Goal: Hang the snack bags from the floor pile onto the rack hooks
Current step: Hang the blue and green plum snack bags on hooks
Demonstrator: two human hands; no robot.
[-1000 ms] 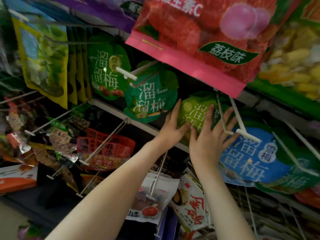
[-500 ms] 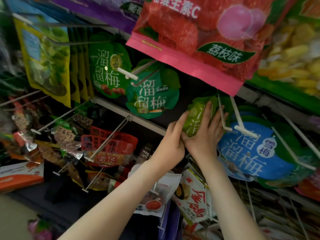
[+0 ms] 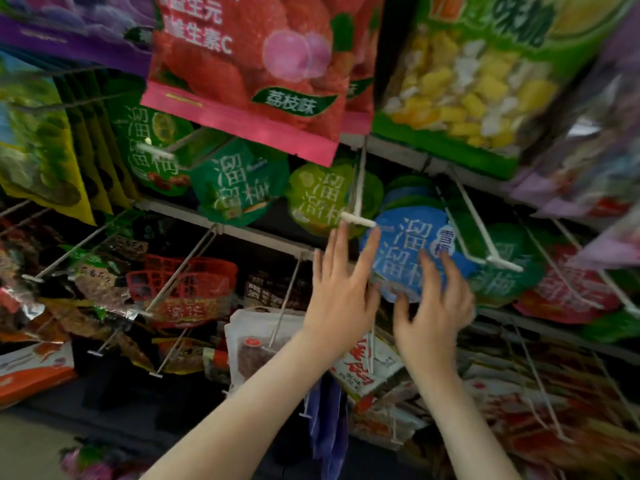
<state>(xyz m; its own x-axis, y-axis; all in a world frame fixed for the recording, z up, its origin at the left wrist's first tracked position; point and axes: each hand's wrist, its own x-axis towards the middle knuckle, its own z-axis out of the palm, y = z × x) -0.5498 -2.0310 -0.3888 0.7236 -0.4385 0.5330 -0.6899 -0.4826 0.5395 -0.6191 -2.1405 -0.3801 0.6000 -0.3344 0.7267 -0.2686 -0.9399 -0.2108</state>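
A lime-green round snack bag (image 3: 320, 199) hangs at the back of a white rack hook (image 3: 358, 220). To its right, a blue round snack bag (image 3: 412, 247) hangs at the front of the neighbouring hook. My left hand (image 3: 341, 296) is raised just below the white hook's tip, its fingers straight and spread, holding nothing. My right hand (image 3: 434, 306), blurred, has its spread fingers over the lower edge of the blue bag and grips nothing that I can see.
More hooks carry a dark-green bag (image 3: 239, 185), a red lychee bag (image 3: 249, 74) overhead and a yellow-green bag (image 3: 464, 74) at the upper right. Bare white hooks (image 3: 491, 258) jut out to the right. Lower rows hold red and white packets (image 3: 187, 285).
Both hands have let go of the lime-green bag, which now hangs on its hook. They moved down and right toward the blue bag, fingers spread.
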